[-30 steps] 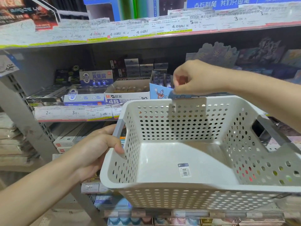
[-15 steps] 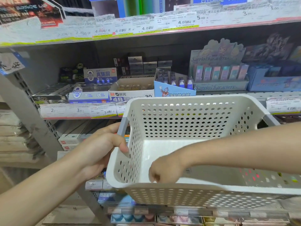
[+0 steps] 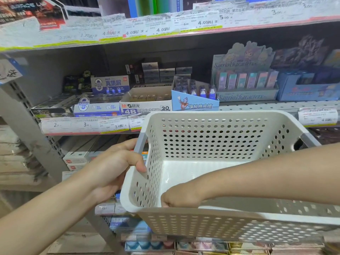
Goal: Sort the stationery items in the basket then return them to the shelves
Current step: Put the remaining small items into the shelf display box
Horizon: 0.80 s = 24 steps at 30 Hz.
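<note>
White perforated plastic basket (image 3: 211, 142) with grey handles, tilted before the shelves, left hand (image 3: 112, 172) gripping its left rim, right hand (image 3: 181, 198) reaching inside, fingers hidden, grasp unclear

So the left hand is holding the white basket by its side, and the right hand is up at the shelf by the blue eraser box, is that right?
Not quite. The left hand does grip the white basket by its side, but the right hand is not at the shelf: the head view shows it down inside the basket, near the front wall. The blue eraser box sits untouched on the shelf behind.
</note>
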Each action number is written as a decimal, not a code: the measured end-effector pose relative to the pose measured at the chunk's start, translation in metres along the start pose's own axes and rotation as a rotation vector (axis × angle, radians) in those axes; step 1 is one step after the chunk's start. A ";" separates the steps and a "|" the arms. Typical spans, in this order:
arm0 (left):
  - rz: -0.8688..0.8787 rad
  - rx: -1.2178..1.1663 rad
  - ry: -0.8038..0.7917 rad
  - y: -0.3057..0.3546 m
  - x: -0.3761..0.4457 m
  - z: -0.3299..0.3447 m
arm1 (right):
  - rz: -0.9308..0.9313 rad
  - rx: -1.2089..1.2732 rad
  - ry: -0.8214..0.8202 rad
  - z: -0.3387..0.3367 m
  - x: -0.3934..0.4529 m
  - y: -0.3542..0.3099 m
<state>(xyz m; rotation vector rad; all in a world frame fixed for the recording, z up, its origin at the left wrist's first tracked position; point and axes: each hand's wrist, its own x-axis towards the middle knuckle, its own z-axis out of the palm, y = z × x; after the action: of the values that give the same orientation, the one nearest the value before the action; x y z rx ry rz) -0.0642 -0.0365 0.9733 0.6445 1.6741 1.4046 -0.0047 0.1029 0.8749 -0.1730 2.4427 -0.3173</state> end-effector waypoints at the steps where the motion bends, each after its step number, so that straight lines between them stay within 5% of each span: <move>1: -0.002 0.003 0.000 0.000 0.000 0.001 | -0.003 0.007 0.004 -0.003 -0.007 -0.003; 10: -0.006 0.012 0.015 0.004 -0.002 -0.002 | 0.072 0.301 0.031 -0.043 -0.069 -0.003; 24: -0.001 0.019 0.008 0.001 -0.001 -0.007 | 0.026 0.747 0.816 -0.135 -0.163 0.051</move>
<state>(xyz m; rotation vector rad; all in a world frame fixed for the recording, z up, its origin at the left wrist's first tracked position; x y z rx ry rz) -0.0697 -0.0408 0.9744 0.6495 1.6958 1.3942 0.0339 0.2099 1.0601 0.3892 2.8688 -1.4870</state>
